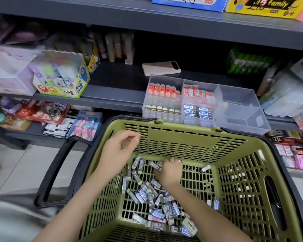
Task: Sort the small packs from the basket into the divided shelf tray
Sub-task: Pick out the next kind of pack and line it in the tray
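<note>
Light, stiff, slick 2B lead packs (151, 201) lie loose on the green basket (182, 131) floor; I would pinch one across its long sides. The right hand (170, 170) curls over some near the basket's far wall, hold unclear. The left hand (120, 147) hovers above, loosely curled, apparently empty. The divided tray (243, 109) waits just beyond that tall wall.

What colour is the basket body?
Olive green basket, with black handles; the head view shows it.

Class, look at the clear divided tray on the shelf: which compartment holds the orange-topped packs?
The back-left compartment. Its right-hand neighbour holds red-and-white packs, and the front ones hold cream-topped packs and blue packs.
</note>
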Action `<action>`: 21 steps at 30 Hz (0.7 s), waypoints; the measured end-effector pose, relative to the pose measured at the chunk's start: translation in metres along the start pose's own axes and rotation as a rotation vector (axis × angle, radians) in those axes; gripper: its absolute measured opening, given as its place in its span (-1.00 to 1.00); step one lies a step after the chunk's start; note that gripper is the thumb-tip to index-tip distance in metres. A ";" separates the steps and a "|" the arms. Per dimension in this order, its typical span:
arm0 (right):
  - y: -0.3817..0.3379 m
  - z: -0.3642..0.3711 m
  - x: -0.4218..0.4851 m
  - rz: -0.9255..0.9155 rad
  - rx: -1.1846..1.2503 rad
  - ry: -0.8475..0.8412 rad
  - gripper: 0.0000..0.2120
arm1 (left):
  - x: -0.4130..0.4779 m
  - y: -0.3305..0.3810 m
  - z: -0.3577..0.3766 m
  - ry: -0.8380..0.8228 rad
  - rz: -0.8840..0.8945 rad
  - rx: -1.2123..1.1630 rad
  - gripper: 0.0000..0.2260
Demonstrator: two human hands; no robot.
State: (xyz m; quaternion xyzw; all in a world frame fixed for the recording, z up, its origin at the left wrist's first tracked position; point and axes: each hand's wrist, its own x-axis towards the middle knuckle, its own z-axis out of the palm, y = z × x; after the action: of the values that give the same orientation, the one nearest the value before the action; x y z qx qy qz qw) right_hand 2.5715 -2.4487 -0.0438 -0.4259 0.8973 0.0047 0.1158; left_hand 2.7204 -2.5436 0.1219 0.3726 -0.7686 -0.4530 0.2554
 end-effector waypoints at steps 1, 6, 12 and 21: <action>0.002 -0.006 -0.001 0.013 0.044 0.002 -0.61 | 0.001 0.001 0.004 -0.052 -0.100 -0.042 -0.87; -0.010 -0.061 -0.021 -0.039 0.568 0.183 -0.83 | 0.003 0.009 0.027 -0.200 -0.611 -0.338 -0.81; -0.032 -0.117 -0.046 -0.274 1.147 -0.048 -0.89 | 0.008 0.013 0.031 -0.167 -0.817 -0.746 -0.78; -0.032 -0.049 -0.001 -0.485 0.345 -0.052 -0.51 | 0.011 0.008 0.001 0.085 -0.562 -0.721 -0.81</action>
State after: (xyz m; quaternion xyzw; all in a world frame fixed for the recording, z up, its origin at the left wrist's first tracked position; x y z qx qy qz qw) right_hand 2.5869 -2.4740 0.0065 -0.6017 0.7536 -0.1646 0.2072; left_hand 2.7106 -2.5498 0.1289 0.4723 -0.4200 -0.7275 0.2670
